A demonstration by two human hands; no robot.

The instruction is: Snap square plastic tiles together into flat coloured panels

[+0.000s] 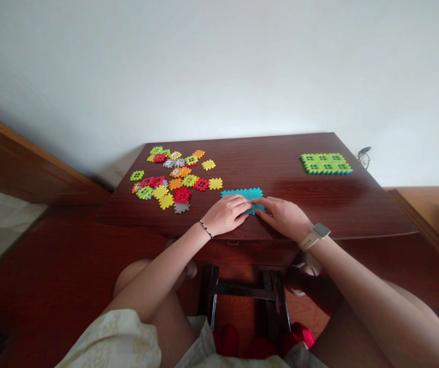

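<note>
A strip of blue interlocking tiles (244, 193) with toothed edges lies flat near the front edge of the table. Over its left part rests my left hand (227, 213), fingers bent and pressed onto the blue pieces. From the other side my right hand (281, 214) grips the strip's right front part between thumb and fingers. The fingertips of both hands nearly meet, and they hide the front part of the strip. Left of my hands, a scatter of small toothed tiles includes a yellow tile (215, 183), a red window tile (182, 194) and a grey tile (181, 207).
A green panel of joined window tiles (326, 157), with blue along its lower edge, lies at the table's right. The dark wooden table (258, 158) stands against a white wall. A black cable (364, 153) hangs behind the right edge. Below is a dark stool frame (244, 291).
</note>
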